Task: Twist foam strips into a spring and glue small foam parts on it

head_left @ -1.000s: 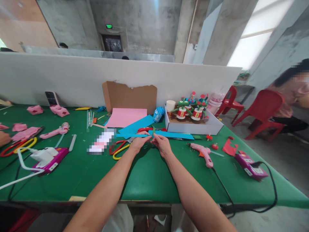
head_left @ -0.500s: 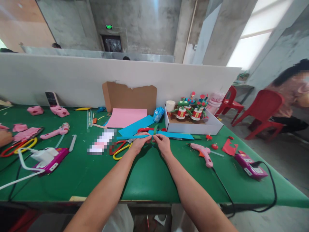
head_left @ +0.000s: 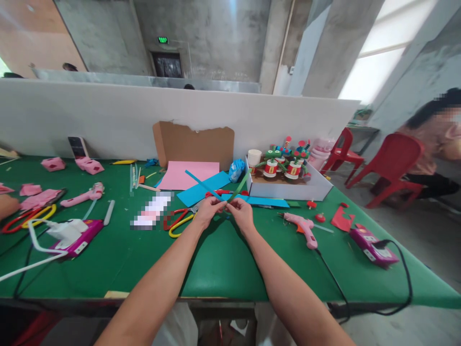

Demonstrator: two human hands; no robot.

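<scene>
My left hand [head_left: 209, 212] and my right hand [head_left: 242, 214] meet fingertip to fingertip above the green table, both pinched closed. From the pinch a narrow blue paper strip [head_left: 200, 182] runs up to the left and a green paper strip [head_left: 244, 183] up to the right. Their lower ends are hidden by my fingers, so how they join does not show. Just left of my left hand lie scissors with red and yellow handles [head_left: 175, 228]. Behind the hands are blue paper pieces [head_left: 220, 182] and red handles, partly covered.
A white box [head_left: 288, 191] with several small paper-cup figures [head_left: 271, 168] stands back right. Pink paper [head_left: 190, 175] leans at the back. To the right lie a pink glue gun [head_left: 304, 227] and a purple power strip [head_left: 374, 247]. Another person's hand [head_left: 7, 207] shows at far left.
The blue strip has swung from nearly flat to slanting up leftward. The green strip now tilts up to the right and shows longer. My hands have stayed in nearly the same place.
</scene>
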